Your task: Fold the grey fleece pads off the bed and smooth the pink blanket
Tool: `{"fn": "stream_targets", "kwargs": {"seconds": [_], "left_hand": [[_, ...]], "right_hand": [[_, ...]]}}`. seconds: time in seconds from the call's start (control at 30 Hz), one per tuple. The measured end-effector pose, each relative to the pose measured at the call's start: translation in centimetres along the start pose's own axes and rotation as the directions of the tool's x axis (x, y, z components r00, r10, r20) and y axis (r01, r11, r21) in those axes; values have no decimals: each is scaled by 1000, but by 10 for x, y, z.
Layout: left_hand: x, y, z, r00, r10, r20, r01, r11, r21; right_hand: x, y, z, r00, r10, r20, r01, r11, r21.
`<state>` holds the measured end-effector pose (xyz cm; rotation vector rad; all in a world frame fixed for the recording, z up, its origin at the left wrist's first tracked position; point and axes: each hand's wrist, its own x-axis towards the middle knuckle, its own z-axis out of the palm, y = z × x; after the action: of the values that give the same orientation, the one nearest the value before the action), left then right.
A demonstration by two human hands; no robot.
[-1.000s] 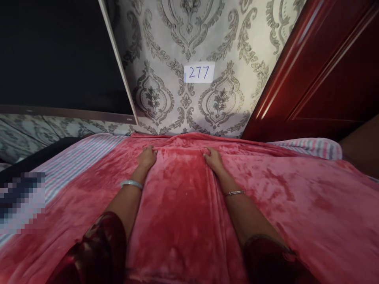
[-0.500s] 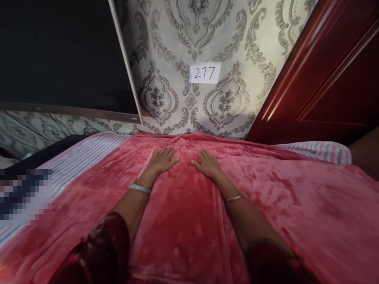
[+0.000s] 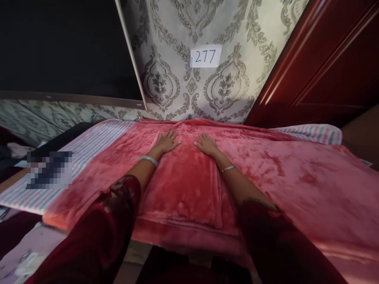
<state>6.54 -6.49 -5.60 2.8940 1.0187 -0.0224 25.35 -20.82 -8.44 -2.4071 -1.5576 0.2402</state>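
Observation:
A red plush blanket (image 3: 183, 185) is spread over a surface against the wall, with a folded strip of it lying in the middle. My left hand (image 3: 166, 142) rests flat on the strip's far left part, fingers spread, a pale bangle at the wrist. Opposite it, my right hand (image 3: 207, 146) lies palm down near the far right edge of the strip, fingers apart, with a thin metal bangle. Neither hand grips the fabric. Beneath the blanket, a striped cloth (image 3: 97, 146) shows at the left and at the far right.
A large dark screen (image 3: 65, 47) stands at the back left. Patterned wallpaper behind carries a paper marked 277 (image 3: 205, 56). To the right is a glossy red wooden panel (image 3: 319, 67). A pixelated patch covers something on the striped cloth at left.
The view has tilted down, so the blanket's near edge and the floor below now show. Both hands stay flat on the blanket in about the same place.

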Motion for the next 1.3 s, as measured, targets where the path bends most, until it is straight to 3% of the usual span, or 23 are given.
{"fn": "stream_targets", "kwargs": {"seconds": [0.1, 0.2, 0.33, 0.43, 0.6, 0.7, 0.83, 0.97, 1.07, 1.17, 1.3], "left_hand": [[-23, 7, -17, 998, 8, -58, -8, 1000, 0], [-71, 17, -19, 990, 119, -71, -118, 993, 20], [-145, 24, 4, 978, 206, 7, -206, 978, 18], [-175, 23, 24, 982, 185, -25, -185, 983, 18], [-174, 21, 31, 981, 185, -50, -185, 983, 19], [-169, 21, 23, 984, 177, -34, -176, 984, 7], [-180, 30, 9, 982, 187, 28, -186, 982, -30], [-214, 49, 10, 942, 333, 50, -330, 942, -68], [-236, 58, 23, 935, 355, 25, -354, 934, -44], [-243, 58, 32, 936, 353, -11, -353, 936, -9], [-239, 53, 31, 935, 353, -24, -353, 936, 8]], "right_hand": [[-23, -8, -10, 999, 26, -35, -26, 1000, 7], [-66, -20, -9, 993, -45, -109, 44, 999, -11], [-130, -26, 8, 986, -156, -67, 153, 987, -51], [-157, -20, 20, 990, -137, -28, 134, 988, -78], [-160, -17, 16, 994, -102, -31, 99, 992, -73], [-166, -24, 6, 997, -66, 30, 67, 997, -38], [-200, -40, 1, 997, -64, 43, 64, 998, 6], [-242, -47, 14, 981, -191, 12, 191, 982, 13], [-265, -41, 28, 981, -192, 2, 192, 981, 17], [-276, -35, 35, 983, -177, -43, 178, 984, 14], [-277, -39, 35, 985, -149, -84, 151, 988, 14]]}}
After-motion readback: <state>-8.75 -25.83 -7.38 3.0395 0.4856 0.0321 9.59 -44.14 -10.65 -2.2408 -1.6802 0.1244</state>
